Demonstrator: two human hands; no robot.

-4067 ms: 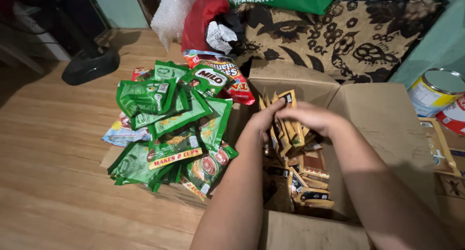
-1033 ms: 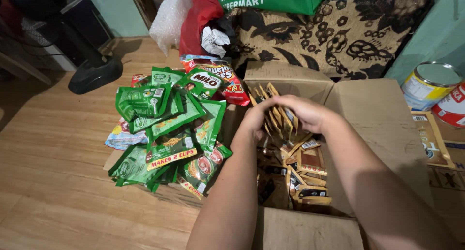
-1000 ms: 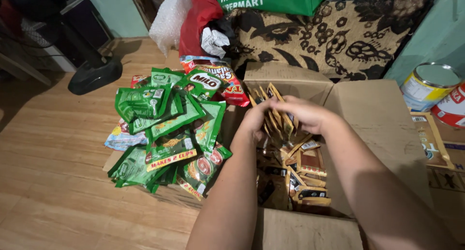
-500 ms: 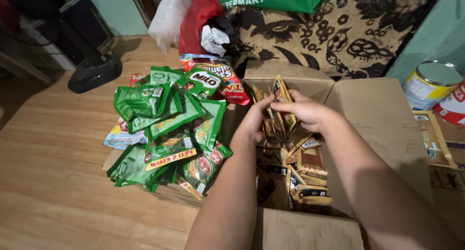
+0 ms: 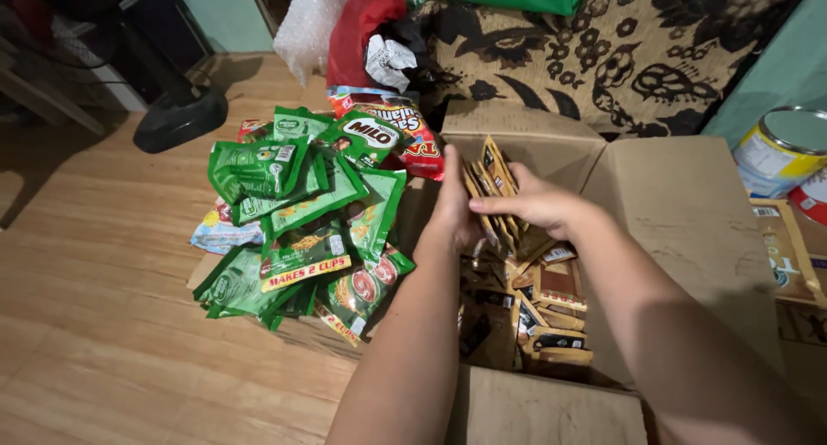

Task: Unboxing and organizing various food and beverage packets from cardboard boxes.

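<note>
Your left hand and your right hand are both closed around a small bundle of brown sachets, which you hold above the open cardboard box. The left hand presses flat on the left side of the bundle, with its fingers pointing up and away from you; the right hand grips from the right side, its fingers curled across the lower part of the packets. The sachets stand almost upright on their short edges, so their long axis goes up and slightly to the left, and the top ends fan out above your fingers toward the far flap of the box. Under your hands, more brown sachets lie loose and in mixed directions inside the box. Just beside the box on the left, a pile of green drink packets rests on the wooden floor, with a red snack bag at its far end. At the right edge stands a tin can.
</note>
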